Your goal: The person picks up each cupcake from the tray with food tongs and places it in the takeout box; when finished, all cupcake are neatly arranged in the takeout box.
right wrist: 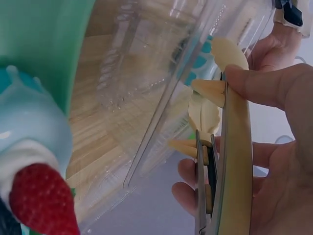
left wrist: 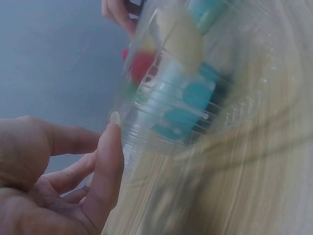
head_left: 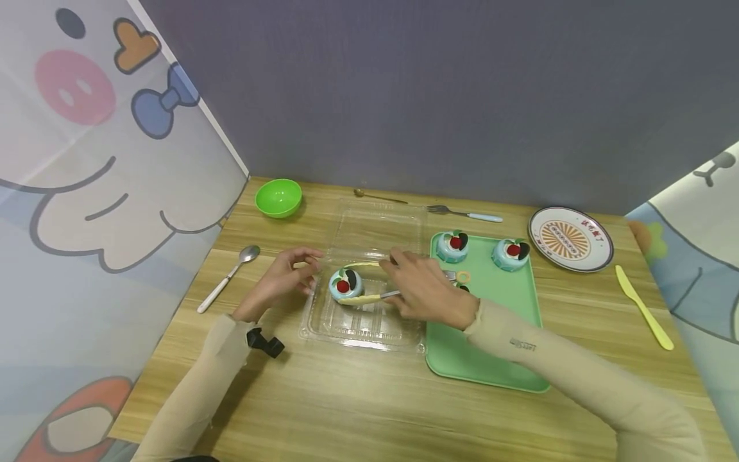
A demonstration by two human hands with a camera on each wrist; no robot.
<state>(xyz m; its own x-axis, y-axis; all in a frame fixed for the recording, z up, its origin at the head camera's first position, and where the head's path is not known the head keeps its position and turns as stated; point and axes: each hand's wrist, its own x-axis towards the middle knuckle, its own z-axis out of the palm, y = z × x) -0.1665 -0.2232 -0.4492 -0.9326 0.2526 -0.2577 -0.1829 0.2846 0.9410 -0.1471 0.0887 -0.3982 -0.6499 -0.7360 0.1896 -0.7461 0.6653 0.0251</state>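
Note:
In the head view my right hand point(head_left: 424, 285) grips metal tongs point(right wrist: 237, 161) with yellow tips. The tips lie on either side of a small blue toy cupcake point(head_left: 345, 287) with a red berry, over the left part of a clear plastic box point(head_left: 369, 333). The box's lid point(head_left: 378, 224) is folded back. At the box's left rim, my left hand point(head_left: 285, 282) has thumb and finger together on the edge. Through the clear wall, the left wrist view shows the cupcake point(left wrist: 183, 110) blurred. Whether it touches the box floor is unclear.
A green tray point(head_left: 485, 366) on the right carries more cupcakes point(head_left: 510, 255), one partly hidden by my right arm. Around lie a green bowl point(head_left: 279, 198), a spoon point(head_left: 228, 279), a small thin spoon point(head_left: 378, 196), a fork point(head_left: 464, 213), a plate point(head_left: 600, 260) and a yellow knife point(head_left: 643, 308).

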